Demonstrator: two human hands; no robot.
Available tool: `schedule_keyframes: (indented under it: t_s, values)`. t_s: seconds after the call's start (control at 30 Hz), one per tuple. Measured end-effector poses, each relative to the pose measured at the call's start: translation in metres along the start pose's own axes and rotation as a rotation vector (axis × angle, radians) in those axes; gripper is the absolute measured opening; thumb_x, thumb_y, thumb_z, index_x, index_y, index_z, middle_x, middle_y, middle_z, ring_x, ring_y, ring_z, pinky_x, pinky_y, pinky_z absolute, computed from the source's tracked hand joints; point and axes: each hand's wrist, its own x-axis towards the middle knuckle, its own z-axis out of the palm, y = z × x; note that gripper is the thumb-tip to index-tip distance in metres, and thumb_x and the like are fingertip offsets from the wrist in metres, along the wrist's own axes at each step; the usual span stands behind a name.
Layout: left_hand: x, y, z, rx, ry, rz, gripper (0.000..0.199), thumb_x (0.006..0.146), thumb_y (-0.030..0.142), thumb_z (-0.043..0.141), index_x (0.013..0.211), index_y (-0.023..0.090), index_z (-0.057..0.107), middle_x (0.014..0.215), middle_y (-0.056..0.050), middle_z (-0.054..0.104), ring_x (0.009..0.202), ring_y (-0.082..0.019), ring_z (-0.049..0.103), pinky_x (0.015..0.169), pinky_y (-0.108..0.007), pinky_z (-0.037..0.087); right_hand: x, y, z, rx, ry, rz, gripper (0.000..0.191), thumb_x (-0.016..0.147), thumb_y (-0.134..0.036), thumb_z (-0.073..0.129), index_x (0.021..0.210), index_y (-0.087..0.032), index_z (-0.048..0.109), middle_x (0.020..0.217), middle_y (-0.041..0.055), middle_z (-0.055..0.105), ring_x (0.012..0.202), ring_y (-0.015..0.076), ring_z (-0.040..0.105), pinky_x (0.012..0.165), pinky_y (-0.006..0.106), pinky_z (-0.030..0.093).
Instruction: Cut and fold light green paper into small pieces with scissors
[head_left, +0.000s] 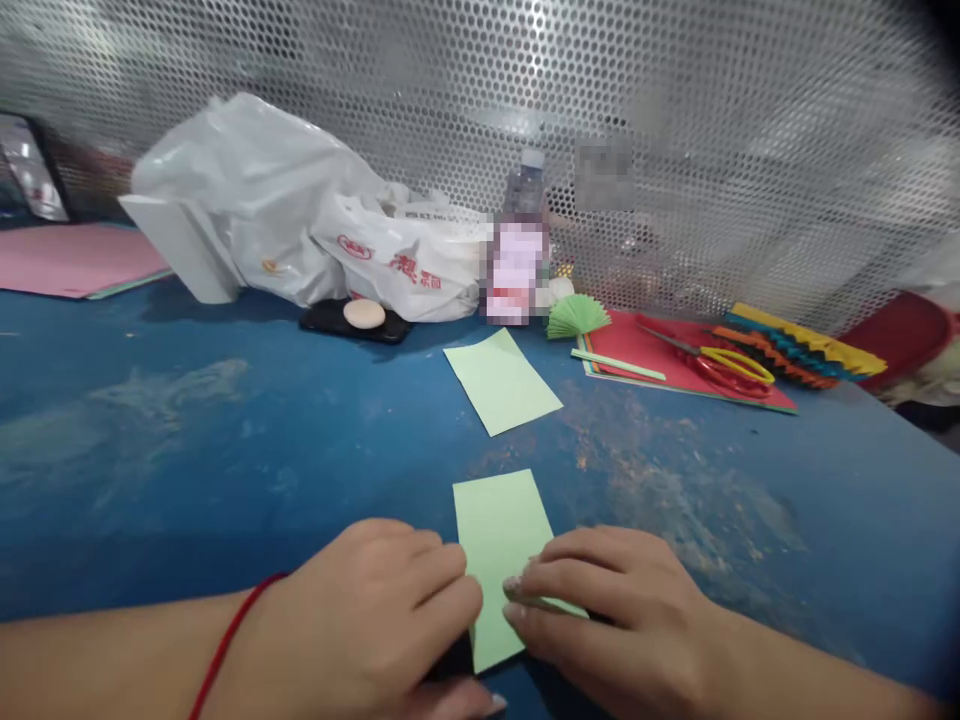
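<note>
A light green sheet of paper [495, 525] lies on the blue table in front of me. My left hand [375, 610], with a red cord round the wrist, is curled at the sheet's left edge. Its fingertips are tucked out of sight and its thumb shows low down, near the bottom edge. My right hand [622, 610] pinches the right side of the sheet between thumb and fingers, where a narrow raised edge of paper shows. Farther back, apart from both hands, rests a second light green sheet [502, 382].
Behind stand white plastic bags [255, 200], a bottle [517, 250] and a perforated metal panel [420, 80]. A black phone [315, 318] carries a pale oval object [364, 314]. At right, scissors [731, 365], red paper [637, 340], a green paper fan [577, 316] and pleated paper [810, 345] lie together.
</note>
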Motion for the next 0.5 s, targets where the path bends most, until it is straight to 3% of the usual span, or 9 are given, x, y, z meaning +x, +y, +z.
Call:
schedule_keyframes:
  t_s: [0.1,0.13,0.2,0.23,0.33,0.4,0.5]
  values:
    - [0.002,0.005,0.009,-0.024,-0.082,-0.05,0.028,0.083,0.043,0.067,0.077,0.022,0.05,0.064,0.005,0.057,0.051,-0.015,0.05,0.045,-0.031,0.033,-0.005,-0.017,0.003,-0.007,0.044,0.013,0.033,0.101,-0.013,0.039,0.1,-0.014,0.072,0.093,0.0034,0.077,0.083,0.0152,0.071,0.07,0.026,0.058]
    - [0.0,0.008,0.011,-0.014,-0.074,-0.044,0.023,0.084,0.038,0.065,0.077,0.022,0.05,0.063,0.005,0.056,0.05,-0.015,0.048,0.044,-0.031,0.032,-0.006,-0.023,0.004,-0.017,0.103,0.116,0.035,0.101,-0.012,0.038,0.097,-0.014,0.073,0.091,0.0037,0.077,0.083,0.0161,0.072,0.073,0.029,0.058]
    - [-0.004,0.012,0.012,0.003,-0.065,-0.021,0.011,0.086,0.026,0.06,0.08,0.022,0.052,0.063,0.004,0.056,0.049,-0.016,0.047,0.044,-0.033,0.031,-0.007,-0.03,0.006,-0.021,0.087,0.195,0.035,0.101,-0.012,0.039,0.095,-0.016,0.073,0.083,0.0028,0.076,0.079,0.0154,0.072,0.074,0.029,0.058]
    - [-0.006,0.013,0.011,0.004,-0.06,0.011,0.003,0.085,0.021,0.057,0.085,0.022,0.055,0.063,0.004,0.056,0.049,-0.016,0.047,0.044,-0.033,0.032,-0.006,-0.031,0.006,-0.023,0.05,0.162,0.033,0.101,-0.012,0.041,0.096,-0.016,0.073,0.083,0.003,0.076,0.08,0.0159,0.072,0.074,0.029,0.059]
    - [-0.012,0.011,0.007,-0.007,0.031,0.151,0.011,0.086,0.019,0.055,0.095,0.022,0.061,0.057,0.004,0.053,0.047,-0.015,0.046,0.044,-0.031,0.035,-0.004,-0.022,0.003,0.009,-0.024,-0.022,0.022,0.096,-0.013,0.052,0.094,-0.018,0.073,0.089,0.0036,0.076,0.085,0.0168,0.071,0.07,0.027,0.059]
    - [-0.016,0.008,0.006,0.0,0.076,0.199,0.013,0.086,0.024,0.057,0.096,0.022,0.064,0.056,0.003,0.053,0.048,-0.014,0.047,0.046,-0.03,0.039,-0.003,-0.013,0.0,0.008,-0.041,-0.042,0.02,0.095,-0.013,0.054,0.093,-0.019,0.073,0.092,0.0041,0.076,0.084,0.0167,0.071,0.067,0.026,0.059]
    - [-0.024,0.006,0.01,-0.006,0.07,0.129,0.017,0.087,0.032,0.054,0.098,0.025,0.065,0.058,0.002,0.055,0.051,-0.014,0.051,0.049,-0.03,0.043,-0.003,-0.009,-0.003,-0.003,-0.052,-0.053,0.022,0.095,-0.013,0.052,0.093,-0.019,0.073,0.092,0.0048,0.075,0.079,0.0164,0.07,0.06,0.026,0.058]
